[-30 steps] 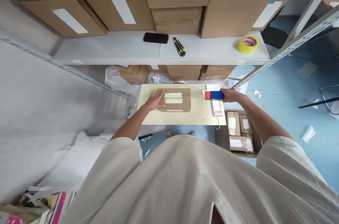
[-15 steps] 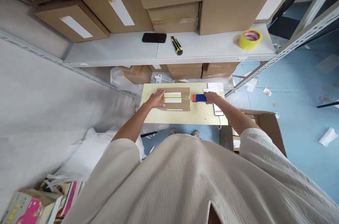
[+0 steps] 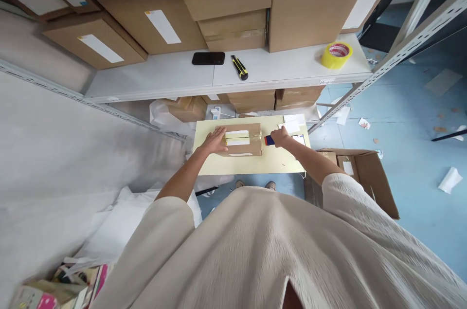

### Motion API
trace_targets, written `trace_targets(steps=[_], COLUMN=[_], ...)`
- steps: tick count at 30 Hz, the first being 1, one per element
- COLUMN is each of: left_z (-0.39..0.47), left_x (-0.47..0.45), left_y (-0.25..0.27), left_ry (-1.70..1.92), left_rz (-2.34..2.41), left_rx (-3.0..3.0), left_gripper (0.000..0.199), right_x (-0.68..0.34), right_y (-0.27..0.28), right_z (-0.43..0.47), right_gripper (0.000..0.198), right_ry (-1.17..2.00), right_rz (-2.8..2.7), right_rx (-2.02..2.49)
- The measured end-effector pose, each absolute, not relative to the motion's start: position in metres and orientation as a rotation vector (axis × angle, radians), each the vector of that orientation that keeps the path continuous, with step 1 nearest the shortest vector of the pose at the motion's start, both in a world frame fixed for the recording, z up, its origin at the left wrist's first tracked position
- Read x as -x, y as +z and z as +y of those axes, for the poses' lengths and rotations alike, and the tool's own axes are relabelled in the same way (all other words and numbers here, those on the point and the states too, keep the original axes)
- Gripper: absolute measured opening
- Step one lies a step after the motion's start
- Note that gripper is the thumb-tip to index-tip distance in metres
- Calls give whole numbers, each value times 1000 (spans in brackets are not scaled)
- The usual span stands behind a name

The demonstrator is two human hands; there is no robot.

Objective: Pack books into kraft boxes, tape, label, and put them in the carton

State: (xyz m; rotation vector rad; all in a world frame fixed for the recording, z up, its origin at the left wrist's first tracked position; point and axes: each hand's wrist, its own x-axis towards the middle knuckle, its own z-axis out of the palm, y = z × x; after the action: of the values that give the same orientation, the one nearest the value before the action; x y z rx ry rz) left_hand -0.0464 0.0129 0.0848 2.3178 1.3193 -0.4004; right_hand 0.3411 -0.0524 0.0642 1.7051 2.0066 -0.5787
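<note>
A small brown cardboard box [image 3: 243, 149] lies on the pale yellow table [image 3: 233, 167], with white labels on its top and shiny clear tape near its right end. My left hand [image 3: 214, 141] rests on the left end of this box, fingers stretched out over it. Just right of the box, my right hand [image 3: 280, 137] is closed around a blue tool with an orange-red end [image 3: 269, 140]. The orange end points toward the box with a small gap between them. My fingers cover most of the tool, so its exact kind does not show.
White papers [image 3: 294, 122] and a phone [image 3: 299, 139] lie at the table's right. The shelf [image 3: 146, 80] beyond bears a black phone [image 3: 208, 58], a utility knife [image 3: 240, 67], a yellow tape roll [image 3: 336, 55] and large boxes. An open carton [image 3: 379, 182] stands at the right.
My right hand has drawn slightly left and down with the blue tool, which now shows less beyond my fingers. My left hand stays on the box. The camera view has shifted slightly.
</note>
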Motion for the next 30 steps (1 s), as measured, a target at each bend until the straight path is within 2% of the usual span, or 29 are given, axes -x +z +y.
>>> trace_targets(steps=[8, 12, 19, 23, 27, 30], left_z=[11, 9, 1, -14, -44, -70], left_x=[49, 51, 56, 56, 59, 67], left_y=[83, 81, 77, 78, 78, 74], left_ry=[-371, -344, -232, -120, -6, 150], left_rz=[1310, 1293, 1282, 1334, 1422, 1531], left_rx=[-2323, -2331, -2359, -2377, -2376, -2339], left_gripper=[126, 123, 115, 103, 80, 64], right_x=[-393, -397, -358, -342, -327, -309], right_y=[47, 39, 23, 21, 37, 61], right_z=[-94, -118, -155, -164, -165, -163], right_gripper=[66, 55, 42, 40, 44, 44], right_ry=[-891, -999, -754, -729, -611, -710], right_rz=[1640, 1486, 1579, 1556, 1632, 1799], right_rx=[-2155, -2372, -2388, -2359, -2449, -2541])
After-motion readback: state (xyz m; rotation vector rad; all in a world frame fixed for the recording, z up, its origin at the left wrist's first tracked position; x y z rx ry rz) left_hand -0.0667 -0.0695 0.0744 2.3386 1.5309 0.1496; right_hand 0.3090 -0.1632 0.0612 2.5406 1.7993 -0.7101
